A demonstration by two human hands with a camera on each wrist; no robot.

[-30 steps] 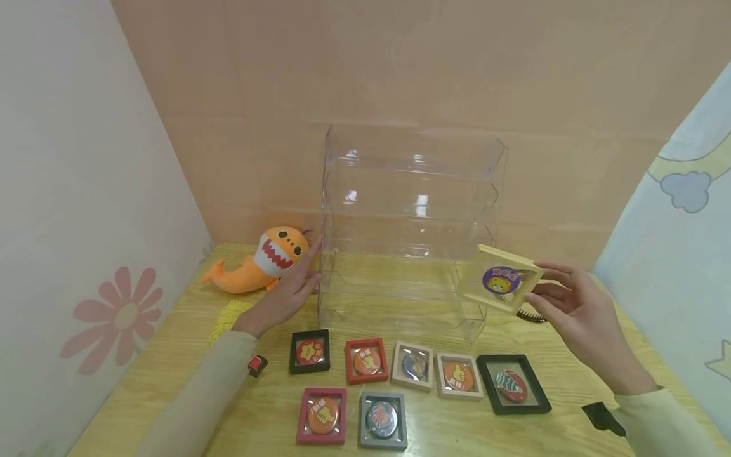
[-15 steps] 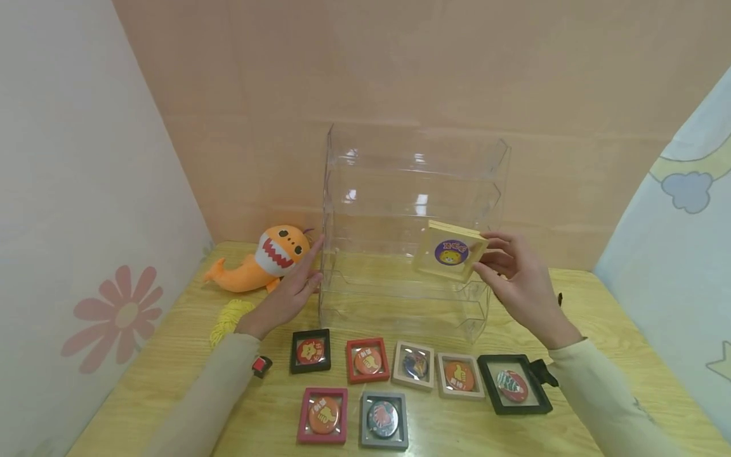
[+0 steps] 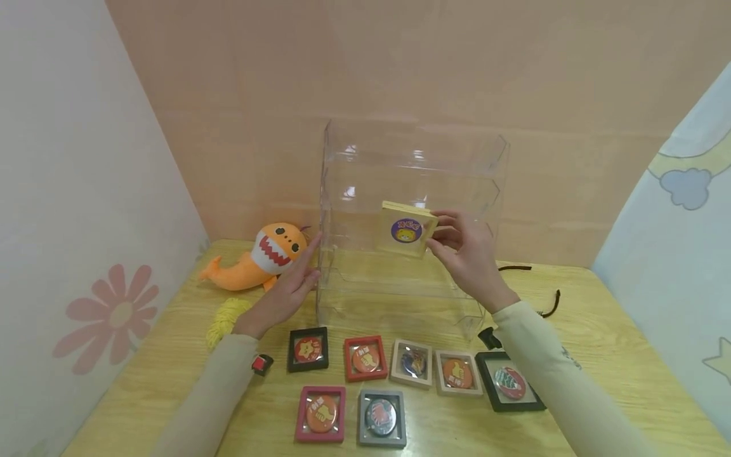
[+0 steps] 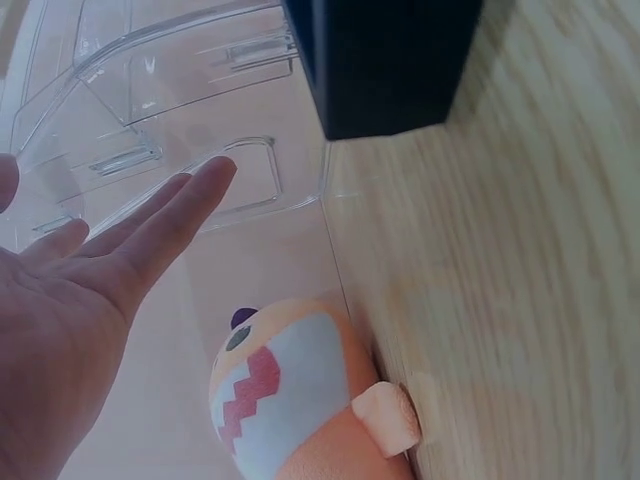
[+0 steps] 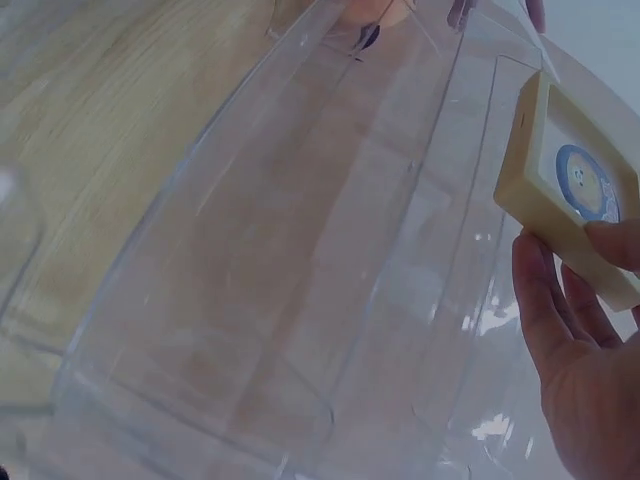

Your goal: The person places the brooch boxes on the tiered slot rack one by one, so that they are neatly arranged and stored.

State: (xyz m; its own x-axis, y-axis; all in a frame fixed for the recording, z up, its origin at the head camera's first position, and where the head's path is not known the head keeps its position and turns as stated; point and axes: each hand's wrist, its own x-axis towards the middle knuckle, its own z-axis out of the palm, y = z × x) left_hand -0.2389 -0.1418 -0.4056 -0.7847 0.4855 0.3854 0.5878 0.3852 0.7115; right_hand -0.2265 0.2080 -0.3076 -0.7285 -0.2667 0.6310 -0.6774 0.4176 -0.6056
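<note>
Nearest on the table (image 3: 143, 397), a pink frame (image 3: 320, 414) and a grey frame (image 3: 382, 418) lay flat, each with a round badge inside. Just behind them ran a row of 5: a small black frame (image 3: 308, 349), a red frame (image 3: 365, 358), 2 beige frames (image 3: 411, 363) and a larger black frame (image 3: 508, 382), partly covered by the right sleeve. All 7 had stayed put.

Beyond these, the right hand (image 3: 468, 254) pinched the yellow frame (image 3: 405, 230) by its right edge, thumb in front and fingers behind. Over the last 1 s that frame had travelled left, from beside the right end of the clear rack (image 3: 394, 293) to before its middle, and its slant had eased. The carry had therefore brought it up to the tiers, though it was not yet released; whether it touched a shelf, I could not tell.

The left hand (image 3: 280, 298) had stayed at the rack's left side, fingers straight and apparently resting against the panel, pinching nothing. Yellow yarn (image 3: 225, 320) and an orange plush shark (image 3: 274, 247) lay beyond its forearm, and the peach backdrop (image 3: 400, 63) rose farthest away.
</note>
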